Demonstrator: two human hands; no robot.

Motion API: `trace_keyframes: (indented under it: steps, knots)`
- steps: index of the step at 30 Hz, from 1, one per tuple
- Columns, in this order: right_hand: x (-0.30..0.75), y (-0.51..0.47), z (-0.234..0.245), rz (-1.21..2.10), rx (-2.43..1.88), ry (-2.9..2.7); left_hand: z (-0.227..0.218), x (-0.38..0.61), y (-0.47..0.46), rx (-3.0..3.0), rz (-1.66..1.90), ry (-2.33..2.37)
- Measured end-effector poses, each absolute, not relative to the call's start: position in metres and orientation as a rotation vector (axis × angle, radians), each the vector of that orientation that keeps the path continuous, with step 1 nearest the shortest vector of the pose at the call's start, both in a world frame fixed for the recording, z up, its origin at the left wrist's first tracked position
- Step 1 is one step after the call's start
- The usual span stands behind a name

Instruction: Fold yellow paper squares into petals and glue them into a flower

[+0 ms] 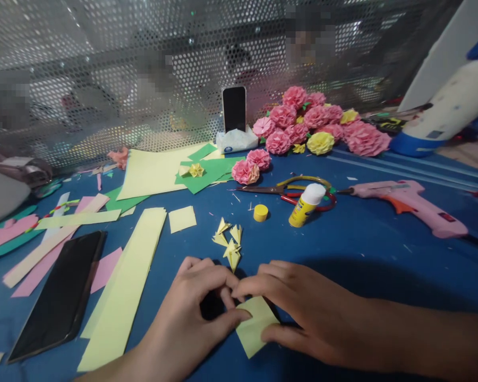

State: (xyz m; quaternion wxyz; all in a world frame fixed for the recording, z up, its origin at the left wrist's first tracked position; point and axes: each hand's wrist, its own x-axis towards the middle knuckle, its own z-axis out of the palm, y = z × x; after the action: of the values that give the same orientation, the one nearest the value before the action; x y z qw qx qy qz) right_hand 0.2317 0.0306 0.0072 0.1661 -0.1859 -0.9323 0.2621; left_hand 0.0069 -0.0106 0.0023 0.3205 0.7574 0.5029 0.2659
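Observation:
Near the front edge of the view, a small yellow paper square [255, 328] is between my two hands. My left hand [201, 307] grips its left corner, thumb on top and fingers curled behind. My right hand [298, 307] pinches its right side, with the thumb on the paper and the forefinger at the top corner. Just beyond my fingertips lie several small folded yellow paper pieces [231, 249]. An uncapped glue stick [302, 212] with a white top end stands past them, its yellow cap [260, 213] beside it. Another yellow square [182, 219] lies further left.
Yellow paper strips [131, 276] and a black phone [59, 297] lie on the left. Scissors [290, 192] and a pink glue gun [410, 201] lie on the right. Pink paper flowers [295, 124] are heaped before a perforated metal panel [115, 106]. Another phone [234, 109] stands upright there.

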Motion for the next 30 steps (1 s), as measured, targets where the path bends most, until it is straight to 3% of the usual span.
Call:
trace_keyframes:
  steps: [10,16,25,30]
  knots:
    - [0.241,0.043,0.002,0.749,-0.567,-2.603,0.000,0.000,-0.009,2.269,0.676,1.231]
    - [0.239,0.040,0.004,0.894,-0.850,-2.497,0.002,0.000,-0.009,2.215,0.733,1.205]
    - [0.246,0.050,0.008,0.345,-0.246,-2.744,-0.015,-0.003,-0.011,2.611,0.910,1.006]
    - [0.246,0.057,0.016,0.229,-0.049,-2.778,-0.013,-0.003,-0.009,2.720,1.001,0.881]
